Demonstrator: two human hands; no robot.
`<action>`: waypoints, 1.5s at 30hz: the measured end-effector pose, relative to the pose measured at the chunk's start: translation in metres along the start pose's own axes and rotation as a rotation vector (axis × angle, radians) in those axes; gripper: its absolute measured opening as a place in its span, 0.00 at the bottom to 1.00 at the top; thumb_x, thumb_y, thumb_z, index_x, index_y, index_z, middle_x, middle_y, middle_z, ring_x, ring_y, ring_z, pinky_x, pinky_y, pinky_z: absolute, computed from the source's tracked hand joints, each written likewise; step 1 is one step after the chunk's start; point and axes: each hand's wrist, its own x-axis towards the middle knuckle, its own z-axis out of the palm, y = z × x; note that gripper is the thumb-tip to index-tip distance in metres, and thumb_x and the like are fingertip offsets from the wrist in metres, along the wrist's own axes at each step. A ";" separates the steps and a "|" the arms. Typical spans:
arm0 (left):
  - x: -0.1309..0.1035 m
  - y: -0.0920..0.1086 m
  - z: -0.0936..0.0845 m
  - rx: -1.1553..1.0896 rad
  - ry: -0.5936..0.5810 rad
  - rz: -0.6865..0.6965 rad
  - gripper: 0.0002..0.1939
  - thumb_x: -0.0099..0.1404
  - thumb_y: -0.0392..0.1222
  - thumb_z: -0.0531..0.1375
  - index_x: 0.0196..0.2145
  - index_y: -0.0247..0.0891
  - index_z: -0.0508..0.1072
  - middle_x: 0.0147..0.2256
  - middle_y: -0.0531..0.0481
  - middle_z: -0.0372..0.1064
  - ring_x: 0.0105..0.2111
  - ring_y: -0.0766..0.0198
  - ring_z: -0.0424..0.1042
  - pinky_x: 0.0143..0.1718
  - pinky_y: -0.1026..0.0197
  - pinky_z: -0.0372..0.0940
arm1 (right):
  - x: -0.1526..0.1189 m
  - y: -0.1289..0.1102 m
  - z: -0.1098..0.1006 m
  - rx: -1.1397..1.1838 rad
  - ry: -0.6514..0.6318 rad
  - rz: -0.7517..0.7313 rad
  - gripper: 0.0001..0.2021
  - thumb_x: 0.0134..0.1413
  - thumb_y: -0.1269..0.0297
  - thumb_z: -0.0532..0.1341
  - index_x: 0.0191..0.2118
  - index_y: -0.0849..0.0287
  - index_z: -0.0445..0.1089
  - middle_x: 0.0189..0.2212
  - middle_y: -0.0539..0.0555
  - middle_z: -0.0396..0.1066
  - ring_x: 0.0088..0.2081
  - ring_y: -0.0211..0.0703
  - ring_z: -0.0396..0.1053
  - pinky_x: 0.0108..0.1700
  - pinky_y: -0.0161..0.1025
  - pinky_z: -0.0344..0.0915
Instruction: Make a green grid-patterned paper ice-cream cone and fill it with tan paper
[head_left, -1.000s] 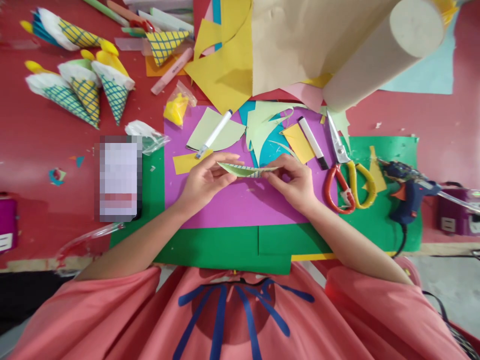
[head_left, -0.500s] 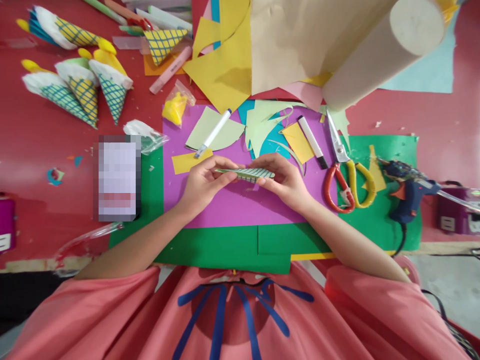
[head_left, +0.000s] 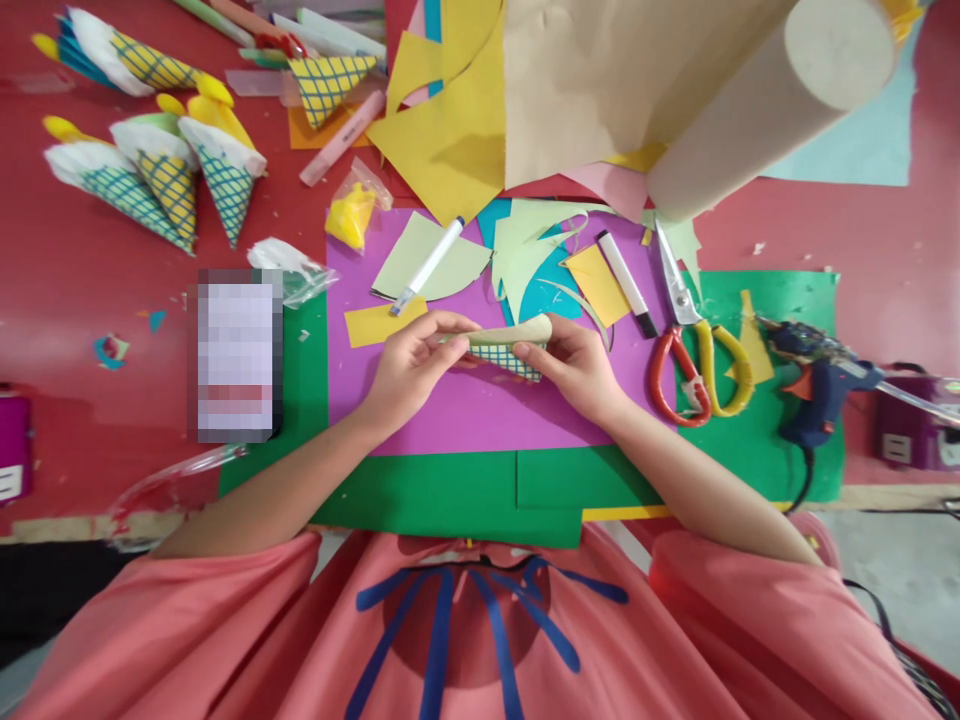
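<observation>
Between both hands is a pale green paper piece (head_left: 504, 357) with a dark criss-cross grid on one side, curled over along its far edge. My left hand (head_left: 420, 362) pinches its left end between thumb and fingers. My right hand (head_left: 576, 362) grips the right end, thumb on the gridded face. The held paper is above a purple sheet (head_left: 450, 420). Just beyond it lie a white marker (head_left: 427, 266) on a cut green paper piece (head_left: 401, 255), green paper scraps (head_left: 525, 250) and a second marker (head_left: 625, 284) beside a yellow paper (head_left: 596, 283).
Scissors (head_left: 679, 300) with red and yellow handles and a glue gun (head_left: 814, 395) lie to the right. At left are a phone (head_left: 236, 355) and several finished paper cones (head_left: 225, 185). A large paper roll (head_left: 757, 120) occupies the back right. Green sheets (head_left: 450, 490) line the front edge.
The gridded paper has been rolled in my hands: its far edge now curls up into a pale tube, and more of the gridded face shows toward me. Both hands stay nearly in place.
</observation>
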 end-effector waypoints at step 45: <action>0.000 0.001 -0.010 0.114 -0.003 0.082 0.08 0.58 0.44 0.66 0.30 0.38 0.72 0.29 0.53 0.75 0.31 0.64 0.78 0.37 0.63 0.75 | 0.001 0.000 -0.012 0.011 0.080 0.035 0.17 0.53 0.50 0.64 0.24 0.58 0.67 0.16 0.46 0.65 0.19 0.33 0.61 0.21 0.33 0.55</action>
